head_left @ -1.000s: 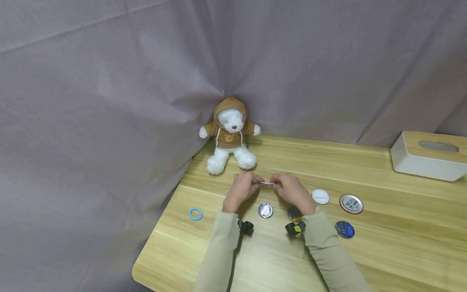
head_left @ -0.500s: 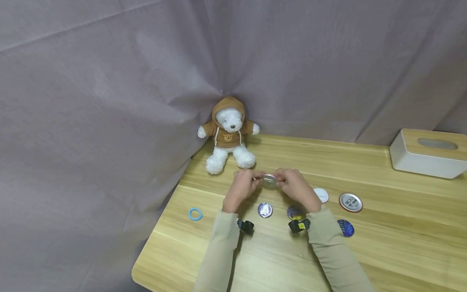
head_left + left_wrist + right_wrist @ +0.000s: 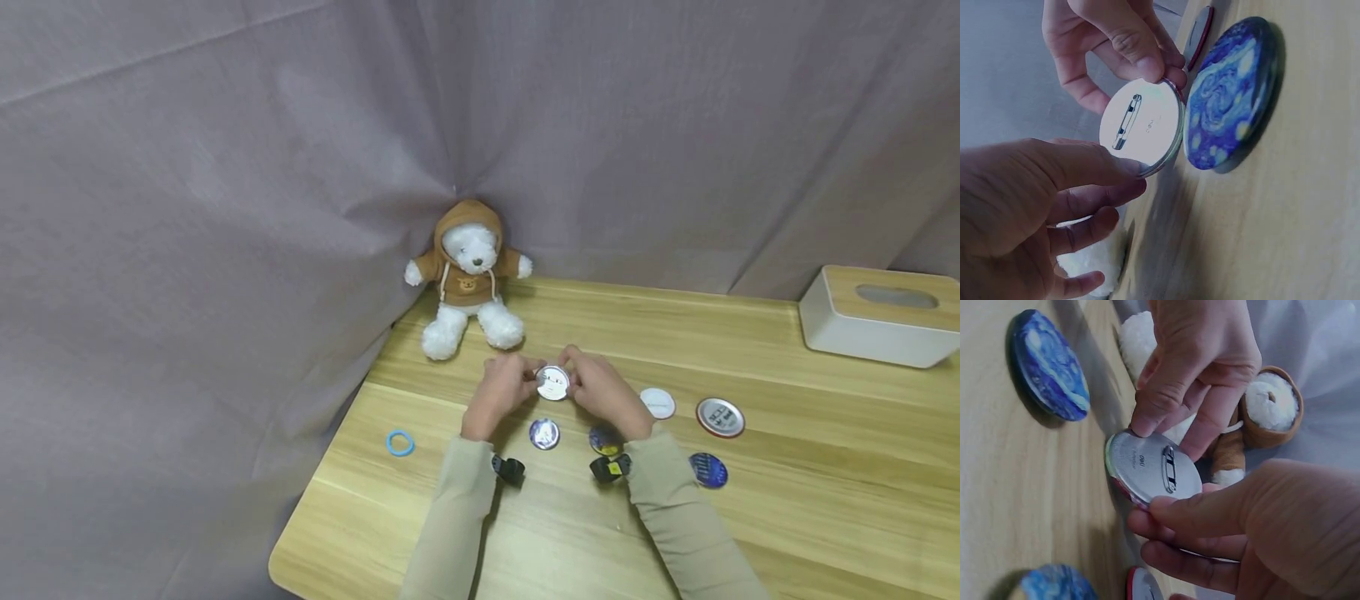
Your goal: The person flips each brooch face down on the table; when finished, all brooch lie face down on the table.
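Note:
Both hands hold a round pin badge (image 3: 553, 382) above the table, one at each side of it. Its silver back, with a safety-pin clasp (image 3: 1169, 469), faces the wrist cameras. My left hand (image 3: 504, 390) pinches one edge between thumb and fingers. On the opposite edge, my right hand (image 3: 602, 392) grips with thumb and fingertips. The badge's front is mostly hidden; a pink and green rim shows in the right wrist view. Just below the hands lies a blue swirl-painted badge (image 3: 1229, 94). A blue-and-yellow badge (image 3: 604, 439) is near the right wrist.
A white teddy bear (image 3: 468, 279) in a brown hoodie sits behind the hands. To the left is a blue ring (image 3: 400, 443). Rightward lie a white badge (image 3: 657, 403), a silver-backed badge (image 3: 721, 417) and a dark blue badge (image 3: 708, 470). A tissue box (image 3: 873, 329) stands far right.
The held badge has turned from edge-on to showing its silver back. Both hands keep hold of it and have shifted only slightly.

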`<state>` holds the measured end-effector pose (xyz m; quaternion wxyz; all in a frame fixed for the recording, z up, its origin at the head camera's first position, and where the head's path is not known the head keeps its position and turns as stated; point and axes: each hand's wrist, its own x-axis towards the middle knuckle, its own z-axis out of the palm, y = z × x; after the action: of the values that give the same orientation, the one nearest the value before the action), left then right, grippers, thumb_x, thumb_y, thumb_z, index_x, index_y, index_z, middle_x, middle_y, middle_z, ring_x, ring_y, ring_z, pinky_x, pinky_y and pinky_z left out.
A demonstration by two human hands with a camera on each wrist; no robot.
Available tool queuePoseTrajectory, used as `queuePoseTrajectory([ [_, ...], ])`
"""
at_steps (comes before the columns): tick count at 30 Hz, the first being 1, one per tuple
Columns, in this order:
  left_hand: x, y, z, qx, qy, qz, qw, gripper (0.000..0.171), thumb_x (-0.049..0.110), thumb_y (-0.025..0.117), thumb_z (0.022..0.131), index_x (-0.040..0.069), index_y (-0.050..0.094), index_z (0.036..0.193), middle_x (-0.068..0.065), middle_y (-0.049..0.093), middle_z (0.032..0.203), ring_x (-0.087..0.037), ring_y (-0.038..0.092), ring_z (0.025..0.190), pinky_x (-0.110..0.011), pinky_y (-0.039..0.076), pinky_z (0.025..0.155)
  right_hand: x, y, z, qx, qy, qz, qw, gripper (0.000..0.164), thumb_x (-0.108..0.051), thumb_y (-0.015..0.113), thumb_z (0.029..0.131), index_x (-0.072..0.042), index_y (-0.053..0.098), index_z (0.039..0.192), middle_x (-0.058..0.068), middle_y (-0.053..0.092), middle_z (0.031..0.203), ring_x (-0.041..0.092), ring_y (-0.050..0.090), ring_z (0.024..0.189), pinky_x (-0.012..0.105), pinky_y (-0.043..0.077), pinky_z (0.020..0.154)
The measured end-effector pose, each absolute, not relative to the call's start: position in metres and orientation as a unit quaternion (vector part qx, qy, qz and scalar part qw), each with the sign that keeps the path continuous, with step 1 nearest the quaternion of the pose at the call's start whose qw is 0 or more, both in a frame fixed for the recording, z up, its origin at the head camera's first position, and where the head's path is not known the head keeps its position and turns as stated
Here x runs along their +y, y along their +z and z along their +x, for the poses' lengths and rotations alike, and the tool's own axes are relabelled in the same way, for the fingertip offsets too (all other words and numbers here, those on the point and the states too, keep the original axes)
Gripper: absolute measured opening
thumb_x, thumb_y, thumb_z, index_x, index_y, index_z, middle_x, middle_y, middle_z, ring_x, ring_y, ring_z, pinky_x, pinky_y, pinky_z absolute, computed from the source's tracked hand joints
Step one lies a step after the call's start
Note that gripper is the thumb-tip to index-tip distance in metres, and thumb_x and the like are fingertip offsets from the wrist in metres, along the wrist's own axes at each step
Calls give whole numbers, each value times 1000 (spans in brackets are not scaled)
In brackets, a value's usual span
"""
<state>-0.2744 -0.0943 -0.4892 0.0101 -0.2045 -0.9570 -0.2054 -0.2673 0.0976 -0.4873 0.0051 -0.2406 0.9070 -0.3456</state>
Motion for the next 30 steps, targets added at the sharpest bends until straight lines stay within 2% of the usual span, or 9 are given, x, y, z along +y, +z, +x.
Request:
queuePoseTrajectory([
  [8,-92,-496,-274,-960,-196,-203,2,38,15,79,84,18,74,121,2,77,91,-24,68,92,-53,44,90,93,-490,-262,923,-314,-219,-27,39,7,72,76,-3,61,112,-1,59,72,21,56,68,43,47,67],
  [12,-91,-498,-273,-959,-195,-204,1,32,13,79,84,17,76,116,1,76,91,-24,68,90,-52,45,87,90,-491,-263,930,-303,-205,-20,39,7,73,75,-1,65,112,2,60,73,30,57,79,49,46,74],
  [16,-90,-497,-272,-958,-201,-203,-2,25,12,78,84,18,78,108,1,77,95,-22,68,91,-51,44,88,88,-493,-264,938,-287,-195,-12,40,6,73,73,1,69,112,14,67,89,36,53,88,54,44,79],
  [18,-90,-496,-271,-958,-207,-200,-5,21,11,78,84,18,79,103,2,77,96,-20,68,92,-49,44,88,89,-494,-264,943,-273,-192,-6,37,6,73,74,1,70,111,17,66,95,37,51,90,53,43,78],
  [24,-88,-496,-271,-960,-203,-195,-8,9,11,76,86,18,79,90,4,76,93,-20,68,90,-45,43,80,89,-497,-264,949,-256,-185,15,24,3,73,77,-1,73,101,16,58,95,39,44,95,52,41,77],
  [30,-91,-497,-273,-959,-204,-197,9,9,13,74,88,18,80,93,3,75,94,-20,67,91,-42,43,76,88,-492,-265,948,-261,-184,9,27,2,71,80,0,72,106,15,57,96,38,43,95,54,41,79],
])
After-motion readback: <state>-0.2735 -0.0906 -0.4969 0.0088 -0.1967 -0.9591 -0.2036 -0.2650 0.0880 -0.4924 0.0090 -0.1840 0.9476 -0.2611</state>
